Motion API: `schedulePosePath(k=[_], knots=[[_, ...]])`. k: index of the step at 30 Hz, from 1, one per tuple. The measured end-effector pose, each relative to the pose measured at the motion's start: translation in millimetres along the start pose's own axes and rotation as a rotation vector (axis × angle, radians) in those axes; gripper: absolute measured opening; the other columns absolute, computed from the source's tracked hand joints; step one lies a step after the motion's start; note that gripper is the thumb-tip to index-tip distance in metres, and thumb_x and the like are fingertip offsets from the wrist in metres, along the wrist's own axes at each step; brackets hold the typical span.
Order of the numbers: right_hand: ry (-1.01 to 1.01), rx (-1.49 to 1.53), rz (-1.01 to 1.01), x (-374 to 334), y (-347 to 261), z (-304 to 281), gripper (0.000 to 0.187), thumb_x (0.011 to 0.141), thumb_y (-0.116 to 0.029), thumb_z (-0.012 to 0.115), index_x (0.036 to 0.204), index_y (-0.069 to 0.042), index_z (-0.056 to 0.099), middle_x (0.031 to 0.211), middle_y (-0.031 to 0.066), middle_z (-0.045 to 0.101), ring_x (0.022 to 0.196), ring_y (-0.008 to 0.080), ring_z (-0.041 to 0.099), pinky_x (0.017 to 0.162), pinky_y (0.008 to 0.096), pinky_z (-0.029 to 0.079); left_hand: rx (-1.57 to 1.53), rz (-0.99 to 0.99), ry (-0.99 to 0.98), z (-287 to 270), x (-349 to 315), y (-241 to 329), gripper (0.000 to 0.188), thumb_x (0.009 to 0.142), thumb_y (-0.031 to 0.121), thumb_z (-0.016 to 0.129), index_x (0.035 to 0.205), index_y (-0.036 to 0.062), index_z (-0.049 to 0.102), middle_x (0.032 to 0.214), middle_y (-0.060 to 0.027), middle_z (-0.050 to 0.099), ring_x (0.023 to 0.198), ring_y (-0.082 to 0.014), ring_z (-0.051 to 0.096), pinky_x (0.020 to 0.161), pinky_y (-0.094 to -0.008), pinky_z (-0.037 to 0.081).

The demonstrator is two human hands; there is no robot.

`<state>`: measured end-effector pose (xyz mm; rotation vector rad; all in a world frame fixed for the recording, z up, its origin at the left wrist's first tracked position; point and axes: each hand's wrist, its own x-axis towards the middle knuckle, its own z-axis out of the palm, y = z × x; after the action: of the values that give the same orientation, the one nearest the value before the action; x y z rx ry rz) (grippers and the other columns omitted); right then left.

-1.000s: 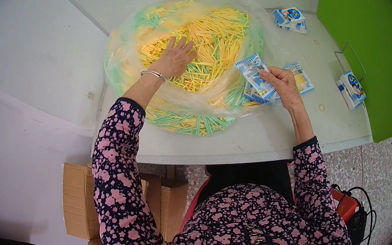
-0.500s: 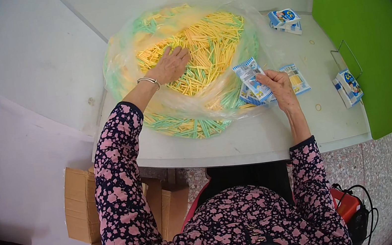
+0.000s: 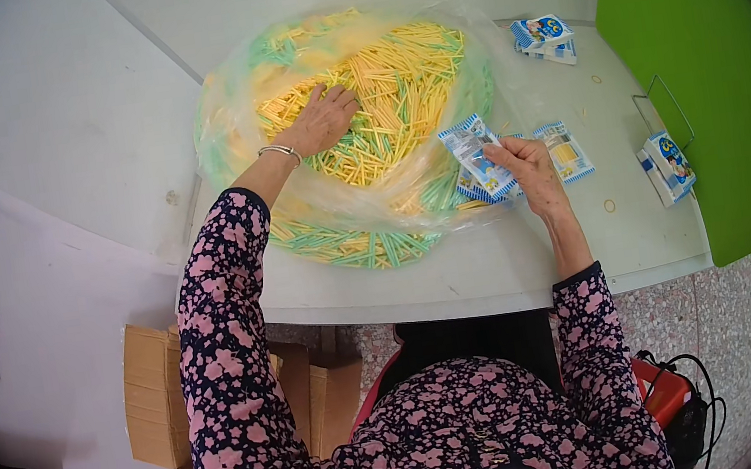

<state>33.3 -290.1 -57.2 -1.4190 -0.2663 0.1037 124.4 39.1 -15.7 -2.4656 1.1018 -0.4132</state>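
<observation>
A big clear plastic bag [image 3: 222, 131] lies spread open on the table, full of thin yellow and green sticks [image 3: 414, 61]. Over the heap in it, my left hand [image 3: 321, 122] rests with its fingers apart, touching the sticks; its thumb side is partly hidden. At the bag's right edge my right hand [image 3: 527, 165] pinches a small blue-and-white packet [image 3: 468, 140] with a clear window. Beneath that packet lie more blue-striped packets, partly covered. Another packet [image 3: 566, 152], with yellow showing through its window, is flat on the table just right of my right hand.
Packets are stacked at the back right [image 3: 545, 38]. Another bundle [image 3: 669, 169] leans by a wire stand [image 3: 670, 111] at the green panel [image 3: 699, 74]. Rubber bands [image 3: 609, 204] lie on the white table [image 3: 496, 270]. Cardboard boxes [image 3: 153, 390] stand below left, a red item [image 3: 663, 391] below right.
My left hand has shifted slightly left over the sticks. The packet in my right hand has moved a little left. The rest looks the same.
</observation>
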Motion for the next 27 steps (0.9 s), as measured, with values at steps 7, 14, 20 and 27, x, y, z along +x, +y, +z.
schedulePosePath(k=[7, 14, 20, 27], knots=[[0.004, -0.014, 0.012, -0.1, 0.1, 0.4, 0.019, 0.082, -0.019, 0.062, 0.073, -0.003, 0.064, 0.063, -0.0044, 0.056, 0.055, 0.0, 0.042, 0.049, 0.0173, 0.03, -0.168, -0.169, -0.065, 0.7, 2.8, -2.5, 0.027, 0.083, 0.019, 0.055, 0.105, 0.0032, 0.051, 0.114, -0.0094, 0.051, 0.116, -0.027, 0.039, 0.098, -0.0454, 0.026], [0.008, 0.002, -0.003, 1.7, 4.4, 0.8, 0.018, 0.082, -0.019, 0.062, 0.073, -0.003, 0.064, 0.062, -0.0049, 0.055, 0.054, 0.0, 0.042, 0.049, 0.0171, 0.03, -0.593, -0.483, 0.102, -9.0, 7.3, -5.0, 0.045, 0.089, 0.036, 0.046, 0.121, 0.0045, 0.045, 0.122, -0.0169, 0.046, 0.122, -0.0319, 0.032, 0.101, -0.0454, 0.02], [0.017, 0.012, 0.007, 3.1, 5.9, -1.4, 0.018, 0.082, -0.019, 0.062, 0.073, -0.004, 0.064, 0.063, -0.0053, 0.056, 0.055, -0.0004, 0.042, 0.049, 0.0169, 0.03, -0.95, -0.725, 0.094, -36.6, 11.3, 5.1, 0.052, 0.089, 0.045, 0.042, 0.121, 0.0043, 0.048, 0.125, -0.0199, 0.043, 0.12, -0.0271, 0.037, 0.101, -0.0352, 0.027], [0.02, 0.102, 0.013, 6.9, 13.8, -4.8, 0.017, 0.083, -0.019, 0.062, 0.077, -0.004, 0.064, 0.066, -0.0052, 0.057, 0.056, -0.0005, 0.044, 0.05, 0.0161, 0.032, -1.876, -0.704, 0.371, -34.7, 20.6, 17.8, 0.033, 0.093, 0.03, 0.045, 0.093, -0.002, 0.055, 0.091, -0.0109, 0.06, 0.083, -0.0197, 0.056, 0.091, -0.0339, 0.04]])
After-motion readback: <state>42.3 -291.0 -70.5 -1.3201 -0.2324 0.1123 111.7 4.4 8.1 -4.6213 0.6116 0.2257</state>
